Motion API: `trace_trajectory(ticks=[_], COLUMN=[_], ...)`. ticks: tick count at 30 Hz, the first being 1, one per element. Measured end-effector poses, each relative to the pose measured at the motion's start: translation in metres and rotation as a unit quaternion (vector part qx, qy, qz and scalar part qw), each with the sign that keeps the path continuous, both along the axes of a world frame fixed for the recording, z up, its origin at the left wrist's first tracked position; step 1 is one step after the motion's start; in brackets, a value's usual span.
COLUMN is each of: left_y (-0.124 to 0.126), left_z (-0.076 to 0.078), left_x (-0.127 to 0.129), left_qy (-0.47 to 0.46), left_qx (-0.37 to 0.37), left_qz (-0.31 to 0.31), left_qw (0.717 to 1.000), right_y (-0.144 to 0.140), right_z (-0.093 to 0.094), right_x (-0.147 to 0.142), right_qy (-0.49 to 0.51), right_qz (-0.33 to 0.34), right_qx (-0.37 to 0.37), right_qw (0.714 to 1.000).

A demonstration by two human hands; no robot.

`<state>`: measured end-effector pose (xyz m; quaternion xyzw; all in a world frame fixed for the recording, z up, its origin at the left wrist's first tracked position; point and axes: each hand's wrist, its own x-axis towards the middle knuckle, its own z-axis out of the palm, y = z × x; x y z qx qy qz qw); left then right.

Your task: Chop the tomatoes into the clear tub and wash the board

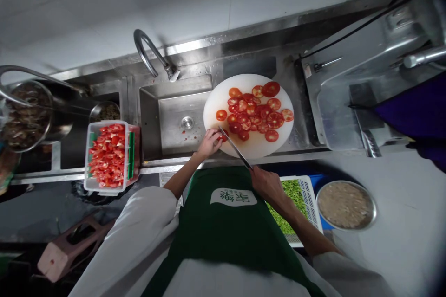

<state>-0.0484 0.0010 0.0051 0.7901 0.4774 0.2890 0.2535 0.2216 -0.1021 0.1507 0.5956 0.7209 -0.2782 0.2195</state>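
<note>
My right hand [266, 183] is wrapped round the handle of a kitchen knife [236, 148], whose blade slants up and left over the near edge of a round white cutting board [223, 93]. At the blade's tip my left hand [209, 143] presses its fingers on a piece of tomato [223, 136], partly hidden by the fingers and blade. Many tomato slices [256, 113] lie overlapping across the middle of the board. One larger tomato piece [271, 89] sits near the far edge.
Left of the board is a steel sink [174, 120] with a curved faucet [149, 46]. A clear plastic bin [104, 190] of chopped tomato stands further left. A white basket [310, 195] of chopped greens and a round metal pan [346, 205] are at lower right. A cleaver [367, 134] lies at right.
</note>
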Motion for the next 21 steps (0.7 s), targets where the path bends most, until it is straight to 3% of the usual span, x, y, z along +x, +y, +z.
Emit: trace_trajectory(ticks=[9, 15, 18, 21], left_y=[0.002, 0.019, 0.040, 0.058], left_z=[0.001, 0.021, 0.029, 0.025], left_x=[-0.002, -0.020, -0.026, -0.024], left_qy=[-0.031, -0.075, -0.040, 0.033], left_qx=[0.015, -0.016, -0.072, -0.105], left_qz=[-0.008, 0.027, -0.085, -0.213], left_qw=[0.999, 0.997, 0.993, 0.971], right_y=[0.038, 0.013, -0.003, -0.011], right_z=[-0.028, -0.013, -0.011, -0.016], right_x=[-0.029, 0.004, 0.024, 0.033], right_qy=[0.011, 0.011, -0.018, -0.023], right_qz=[0.007, -0.022, -0.046, -0.044], right_qx=[-0.049, 0.009, 0.013, -0.002], right_qw=[0.999, 1.000, 0.999, 0.999])
